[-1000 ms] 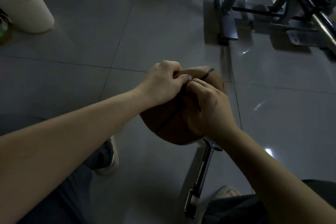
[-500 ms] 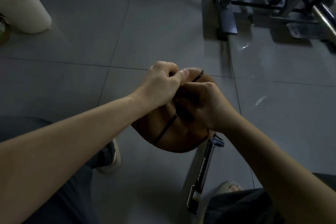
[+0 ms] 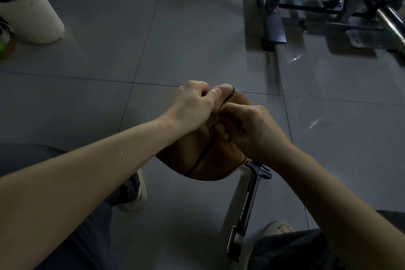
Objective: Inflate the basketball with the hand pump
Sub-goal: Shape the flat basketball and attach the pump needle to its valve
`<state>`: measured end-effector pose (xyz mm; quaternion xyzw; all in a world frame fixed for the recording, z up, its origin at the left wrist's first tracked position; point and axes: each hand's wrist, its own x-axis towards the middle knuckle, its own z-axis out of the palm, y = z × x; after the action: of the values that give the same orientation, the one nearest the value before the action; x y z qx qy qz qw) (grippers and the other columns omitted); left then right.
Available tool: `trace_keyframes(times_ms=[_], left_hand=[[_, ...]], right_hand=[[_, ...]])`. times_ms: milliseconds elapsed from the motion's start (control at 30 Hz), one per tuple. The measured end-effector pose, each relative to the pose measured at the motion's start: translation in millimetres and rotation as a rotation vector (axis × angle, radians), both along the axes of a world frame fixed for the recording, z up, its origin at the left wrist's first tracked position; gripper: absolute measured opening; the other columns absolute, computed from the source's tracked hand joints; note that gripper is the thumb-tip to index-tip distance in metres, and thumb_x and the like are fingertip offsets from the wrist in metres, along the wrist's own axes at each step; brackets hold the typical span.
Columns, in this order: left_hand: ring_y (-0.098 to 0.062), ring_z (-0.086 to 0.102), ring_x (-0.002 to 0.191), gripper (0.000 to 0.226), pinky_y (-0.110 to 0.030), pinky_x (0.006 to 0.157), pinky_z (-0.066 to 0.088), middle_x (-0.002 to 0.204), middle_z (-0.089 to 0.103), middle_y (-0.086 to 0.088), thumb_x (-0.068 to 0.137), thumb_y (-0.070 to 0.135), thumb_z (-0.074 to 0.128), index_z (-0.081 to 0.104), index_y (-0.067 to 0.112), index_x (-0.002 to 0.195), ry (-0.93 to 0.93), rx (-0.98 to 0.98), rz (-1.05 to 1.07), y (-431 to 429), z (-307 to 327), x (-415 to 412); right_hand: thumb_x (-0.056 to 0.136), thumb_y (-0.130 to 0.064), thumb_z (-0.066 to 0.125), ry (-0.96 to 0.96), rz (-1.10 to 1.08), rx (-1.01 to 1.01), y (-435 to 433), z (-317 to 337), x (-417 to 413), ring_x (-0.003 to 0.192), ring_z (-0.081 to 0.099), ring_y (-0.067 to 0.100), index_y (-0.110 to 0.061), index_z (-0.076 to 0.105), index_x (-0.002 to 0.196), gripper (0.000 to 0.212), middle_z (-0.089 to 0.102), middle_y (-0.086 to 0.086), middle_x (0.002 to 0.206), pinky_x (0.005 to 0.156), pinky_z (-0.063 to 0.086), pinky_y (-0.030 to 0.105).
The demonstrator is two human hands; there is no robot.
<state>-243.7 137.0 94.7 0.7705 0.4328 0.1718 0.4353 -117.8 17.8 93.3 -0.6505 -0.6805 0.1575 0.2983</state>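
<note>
Brown pebbled rubber, visibly slack: the basketball (image 3: 210,151) was held off the floor between the person's knees, its upper face creased and folded inward, which I judged to mean it was largely deflated. The left hand (image 3: 192,105) was closed on a pinched fold at the ball's far upper edge, thumb pressed flat on the skin. The right hand (image 3: 256,131) was curled against the ball's near right face, fingertips gathered narrowly as if on something small; whether a needle or the valve sat under them could not be told. The hand pump (image 3: 245,210) lay on the tiled floor directly below and nearer than the ball, its T-handle just under the ball's lower edge, touched by neither hand.

Handling assessment: light, soft and yielding, with a grained surface that should resist slipping. It would buckle under a point load, so the best hold appeared to be a firm ridge beside the valve.
</note>
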Motion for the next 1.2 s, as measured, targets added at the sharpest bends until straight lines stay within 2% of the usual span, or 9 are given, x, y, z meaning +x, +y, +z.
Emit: trace_keyframes(times_ms=[100,233,500,700,767,900,1033,1133,1200], left_hand=[[-0.018,0.045,0.054,0.043,-0.032,0.056,0.037,0.056,0.044,0.004,0.099,0.037,0.055,0.046,0.016,0.063,0.014,-0.017,0.048,-1.1,-4.5,-0.6],[-0.017,0.046,0.055,0.045,-0.030,0.057,0.033,0.056,0.045,0.005,0.099,0.037,0.055,0.044,0.017,0.060,0.052,0.031,0.058,-1.4,-3.4,0.6],[-0.021,0.051,0.062,0.044,-0.032,0.060,0.035,0.058,0.049,0.003,0.097,0.039,0.054,0.045,0.016,0.061,0.099,0.091,0.072,-5.1,-5.1,1.1],[-0.017,0.046,0.057,0.046,-0.031,0.058,0.035,0.056,0.045,0.004,0.098,0.037,0.054,0.041,0.017,0.059,0.063,0.029,0.091,-2.2,-1.6,-0.1],[-0.018,0.046,0.057,0.047,-0.031,0.058,0.036,0.055,0.045,0.005,0.098,0.037,0.055,0.041,0.017,0.058,0.049,0.006,0.100,-1.7,-1.2,-0.4],[-0.022,0.049,0.062,0.048,-0.034,0.062,0.041,0.057,0.046,0.004,0.097,0.038,0.055,0.042,0.018,0.056,0.026,-0.035,0.146,-1.4,-4.3,0.3],[-0.026,0.062,0.071,0.044,-0.046,0.073,0.055,0.062,0.056,0.002,0.096,0.044,0.053,0.052,0.016,0.062,0.000,-0.082,0.147,-3.5,-5.3,1.8],[-0.022,0.056,0.067,0.043,-0.042,0.067,0.049,0.062,0.052,0.003,0.098,0.042,0.052,0.052,0.018,0.063,0.015,-0.087,0.153,-3.5,-4.3,3.2],[-0.020,0.054,0.065,0.043,-0.037,0.063,0.045,0.061,0.051,0.003,0.099,0.041,0.053,0.050,0.020,0.061,0.020,-0.106,0.183,-2.4,-3.8,3.4]], right_hand=[[0.092,-0.022,0.062,-0.062,0.002,-0.036,2.3,-7.3,-2.0,0.058,0.051,0.000,-0.018,0.063,0.088,0.005,0.054,-0.015,0.069,0.056,0.038,0.018],[0.096,-0.024,0.055,-0.087,-0.039,-0.039,5.4,-13.6,-9.3,0.055,0.052,0.008,-0.016,0.058,0.082,0.016,0.056,-0.008,0.066,0.052,0.047,0.036],[0.099,-0.024,0.046,-0.158,-0.037,-0.042,6.7,-22.0,-23.9,0.061,0.057,0.021,-0.011,0.060,0.113,0.024,0.062,0.002,0.079,0.057,0.051,0.044],[0.098,-0.014,0.049,-0.223,0.009,-0.019,6.8,-13.6,-25.1,0.063,0.048,0.014,-0.007,0.058,0.124,0.029,0.062,0.003,0.092,0.055,0.038,0.024],[0.097,-0.016,0.047,-0.213,0.008,-0.019,7.5,-13.2,-25.1,0.064,0.049,0.015,-0.006,0.057,0.126,0.032,0.062,0.003,0.091,0.055,0.039,0.026],[0.098,-0.027,0.042,-0.207,-0.071,-0.031,11.4,-20.0,-25.9,0.056,0.054,0.019,-0.012,0.064,0.106,0.027,0.062,0.000,0.074,0.052,0.048,0.039],[0.101,-0.036,0.043,-0.232,-0.213,0.012,13.8,-23.0,-30.7,0.041,0.040,0.013,-0.016,0.051,0.067,0.040,0.048,-0.005,0.052,0.042,0.038,0.033],[0.103,-0.044,0.032,-0.218,-0.218,-0.049,15.6,-23.4,-29.5,0.042,0.045,0.013,-0.015,0.059,0.066,0.054,0.049,-0.005,0.050,0.043,0.042,0.032],[0.104,-0.043,0.033,-0.198,-0.187,-0.035,15.8,-25.0,-27.2,0.042,0.042,0.009,-0.019,0.054,0.067,0.049,0.045,-0.008,0.051,0.043,0.039,0.031]])
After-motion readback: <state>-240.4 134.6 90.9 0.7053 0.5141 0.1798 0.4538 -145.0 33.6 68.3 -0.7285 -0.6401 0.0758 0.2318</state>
